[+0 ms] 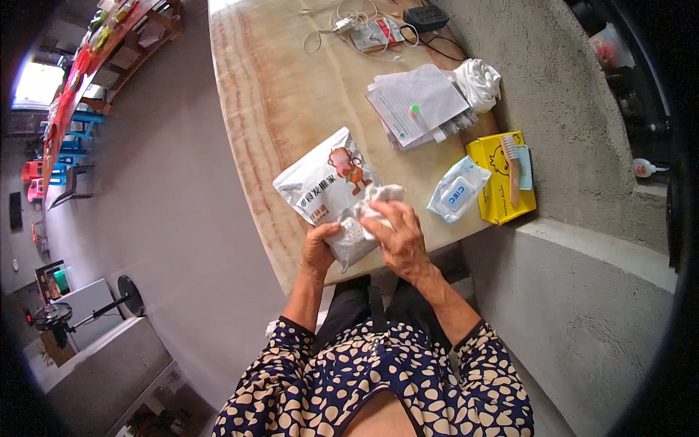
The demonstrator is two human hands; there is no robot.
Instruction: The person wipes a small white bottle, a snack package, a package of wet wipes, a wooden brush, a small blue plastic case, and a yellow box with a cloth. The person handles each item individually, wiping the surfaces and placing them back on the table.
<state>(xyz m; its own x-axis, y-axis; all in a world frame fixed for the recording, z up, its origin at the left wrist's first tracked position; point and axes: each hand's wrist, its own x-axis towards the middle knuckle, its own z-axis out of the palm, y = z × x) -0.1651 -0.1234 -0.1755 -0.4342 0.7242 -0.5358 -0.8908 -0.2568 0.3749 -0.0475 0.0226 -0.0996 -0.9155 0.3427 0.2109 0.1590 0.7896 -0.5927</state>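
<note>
Left hand: your left hand is gripping the lower edge of the pouch, fingers curled shut on it.
Right hand: your right hand is pressing a white cloth against the pouch's right side, fingers closed over the cloth.
Hands: both are working close together on the pouch, just beside each other at the near bench edge.
Pouch: the white pouch with a cartoon print is being held tilted, its top corner pointing away from you, over the near rim of the bench.
Wipes pack: a clear pack with a blue label is lying to the right of your hands, touching the yellow box.
Brush: a small brush is resting on top of the yellow box.
Papers: a stack of sheets is sitting farther back, with a white bundle just beside it.
Cables: white cables and a dark adapter are lying at the far end of the bench.
Wall: a grey ledge is bordering the bench on your right.
</note>
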